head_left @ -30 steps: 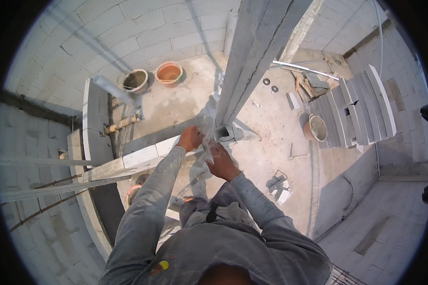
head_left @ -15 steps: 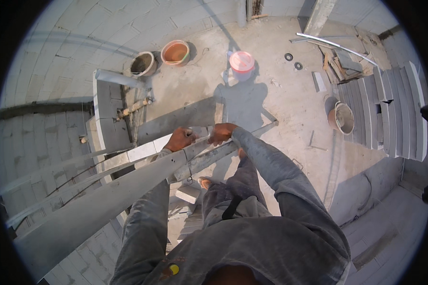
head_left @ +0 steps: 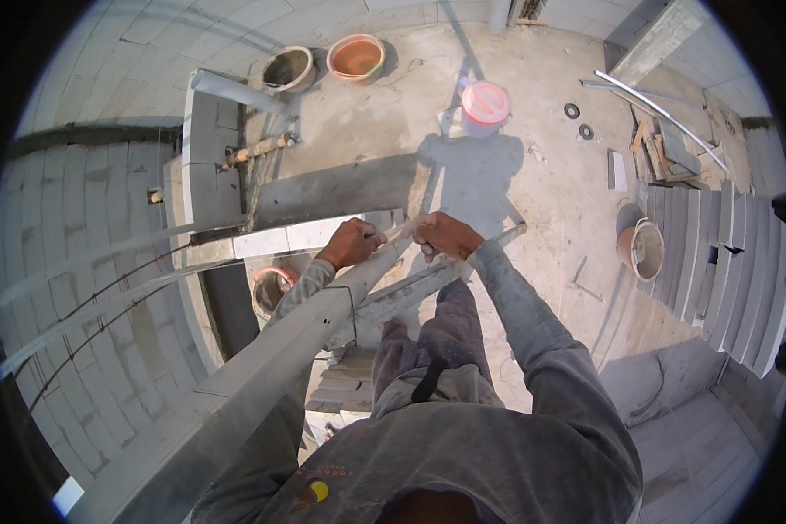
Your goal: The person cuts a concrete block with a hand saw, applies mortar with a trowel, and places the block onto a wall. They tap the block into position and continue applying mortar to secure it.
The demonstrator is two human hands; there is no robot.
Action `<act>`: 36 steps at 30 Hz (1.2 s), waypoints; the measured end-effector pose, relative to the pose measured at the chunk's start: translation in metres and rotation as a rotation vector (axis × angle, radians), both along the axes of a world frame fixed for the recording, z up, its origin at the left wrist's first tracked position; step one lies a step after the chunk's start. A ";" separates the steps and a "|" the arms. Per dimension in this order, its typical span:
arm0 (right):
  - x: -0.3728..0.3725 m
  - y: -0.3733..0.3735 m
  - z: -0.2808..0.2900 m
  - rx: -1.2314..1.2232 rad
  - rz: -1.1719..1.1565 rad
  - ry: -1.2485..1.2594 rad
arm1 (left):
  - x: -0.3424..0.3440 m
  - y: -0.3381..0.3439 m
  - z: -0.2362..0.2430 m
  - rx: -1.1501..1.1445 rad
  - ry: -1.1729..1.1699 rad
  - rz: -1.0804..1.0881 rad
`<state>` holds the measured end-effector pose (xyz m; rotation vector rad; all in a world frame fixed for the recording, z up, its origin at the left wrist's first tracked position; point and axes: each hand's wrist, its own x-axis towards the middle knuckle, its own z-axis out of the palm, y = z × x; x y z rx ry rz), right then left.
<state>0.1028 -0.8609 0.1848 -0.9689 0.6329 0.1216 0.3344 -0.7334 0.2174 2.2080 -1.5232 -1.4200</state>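
A long grey beam point(head_left: 266, 345) slants up from the lower left to its far end in front of me. Beside that end, my left hand point(head_left: 352, 243) has its fingers curled in a pinch; whatever is between them is too small to name. My right hand point(head_left: 445, 237) is at the tip of the beam, fingers bent and closed, and what they hold cannot be made out. A thin dark wire point(head_left: 353, 301) loops round the beam. Under it, a second rough, mortar-stained beam point(head_left: 419, 293) runs out to the right.
White blocks point(head_left: 288, 237) form a low wall course past my left hand. Buckets stand about: a pink-lidded one point(head_left: 485, 105), a reddish one point(head_left: 356, 59), a mortar one point(head_left: 644, 249). Grey blocks point(head_left: 725, 262) are stacked at right. Bent rebar rods point(head_left: 105, 323) stick out at left.
My view has shifted, so the floor and buckets sit differently in it. Both hands remain at the beam's end; the right one has lifted and bent at the wrist.
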 end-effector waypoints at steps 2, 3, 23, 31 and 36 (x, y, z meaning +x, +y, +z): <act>0.003 -0.007 0.010 -0.192 0.153 0.029 | 0.002 0.000 -0.003 -0.036 0.016 -0.013; 0.005 -0.011 0.014 -0.181 0.104 -0.044 | 0.002 -0.001 -0.005 -0.092 0.025 -0.021; 0.008 0.017 -0.032 0.707 0.033 -0.384 | 0.016 -0.013 0.001 0.085 0.342 0.123; 0.024 0.014 -0.025 0.142 0.208 -0.221 | 0.025 -0.010 0.007 0.073 0.513 0.254; 0.010 -0.020 -0.024 0.186 0.101 -0.014 | 0.029 -0.028 0.012 0.184 0.412 0.144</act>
